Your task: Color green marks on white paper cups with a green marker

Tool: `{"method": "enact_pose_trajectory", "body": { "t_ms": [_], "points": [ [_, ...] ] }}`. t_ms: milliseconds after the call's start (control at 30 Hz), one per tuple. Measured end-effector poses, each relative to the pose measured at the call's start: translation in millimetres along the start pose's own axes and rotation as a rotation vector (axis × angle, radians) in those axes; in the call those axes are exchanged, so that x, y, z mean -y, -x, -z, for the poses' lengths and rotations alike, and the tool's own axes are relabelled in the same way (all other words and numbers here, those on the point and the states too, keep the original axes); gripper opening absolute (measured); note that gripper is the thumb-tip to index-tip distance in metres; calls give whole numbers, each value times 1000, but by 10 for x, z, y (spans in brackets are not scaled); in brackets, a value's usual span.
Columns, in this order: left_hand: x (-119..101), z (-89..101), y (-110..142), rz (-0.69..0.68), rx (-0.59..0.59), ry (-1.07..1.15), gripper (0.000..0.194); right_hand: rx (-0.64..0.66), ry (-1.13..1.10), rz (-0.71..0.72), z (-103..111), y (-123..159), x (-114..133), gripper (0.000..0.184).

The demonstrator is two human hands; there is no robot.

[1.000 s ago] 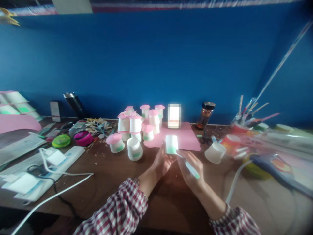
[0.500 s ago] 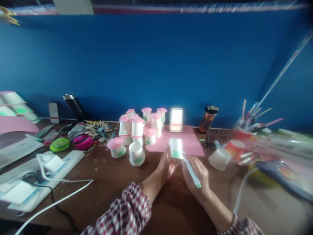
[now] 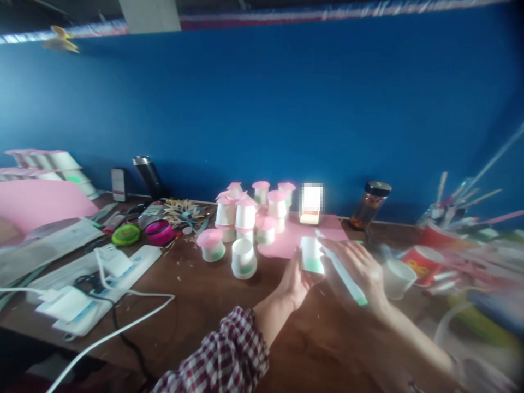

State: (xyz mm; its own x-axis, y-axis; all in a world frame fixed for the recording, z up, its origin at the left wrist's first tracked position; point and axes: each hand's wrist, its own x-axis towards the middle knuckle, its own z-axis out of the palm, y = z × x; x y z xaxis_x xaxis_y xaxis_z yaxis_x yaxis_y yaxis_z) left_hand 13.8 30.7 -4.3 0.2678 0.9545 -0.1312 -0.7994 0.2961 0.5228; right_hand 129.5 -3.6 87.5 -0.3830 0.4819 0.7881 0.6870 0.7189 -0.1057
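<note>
My left hand (image 3: 293, 284) is closed around a small white paper cup (image 3: 309, 248) with a green patch low on its side. Between the fingers of my right hand (image 3: 362, 267) is a marker (image 3: 346, 277), pale-bodied with a green end; its tip points toward the cup's right side, and I cannot tell whether it touches. Behind the cup lies a sheet of pink paper (image 3: 282, 246). Left of it stand several white cups with pink paper tops (image 3: 245, 215), some stacked. A plain pair of stacked cups (image 3: 243, 256) is in front of them.
A power strip (image 3: 145, 262) with white cables lies at the left. A dark flask (image 3: 148, 177) and a lidded jar (image 3: 370, 204) stand near the blue wall. On the right are a white cup (image 3: 399, 278), a red cup (image 3: 426, 262) and a red pen holder (image 3: 440, 234).
My view has swung left, shifting the scene rightward. My right hand with the marker has moved away from my left hand, to the right. The cup in my left hand now leans more.
</note>
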Motion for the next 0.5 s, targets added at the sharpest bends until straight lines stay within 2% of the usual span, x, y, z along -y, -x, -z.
{"method": "enact_pose_trajectory", "body": {
  "t_ms": [133,333,367,500],
  "points": [
    [-24,-1,8,4,31,-5,51,-106,74,73,-6,-59,-23,31],
    [-29,-12,-3,60,27,25,62,-67,68,143,-145,260,57,36],
    [-19,-4,-14,65,21,29,64,-33,69,142,-163,319,49,38],
    [14,38,-62,76,-15,38,67,-55,116,122,-211,499,-49,36]
  ]
}}
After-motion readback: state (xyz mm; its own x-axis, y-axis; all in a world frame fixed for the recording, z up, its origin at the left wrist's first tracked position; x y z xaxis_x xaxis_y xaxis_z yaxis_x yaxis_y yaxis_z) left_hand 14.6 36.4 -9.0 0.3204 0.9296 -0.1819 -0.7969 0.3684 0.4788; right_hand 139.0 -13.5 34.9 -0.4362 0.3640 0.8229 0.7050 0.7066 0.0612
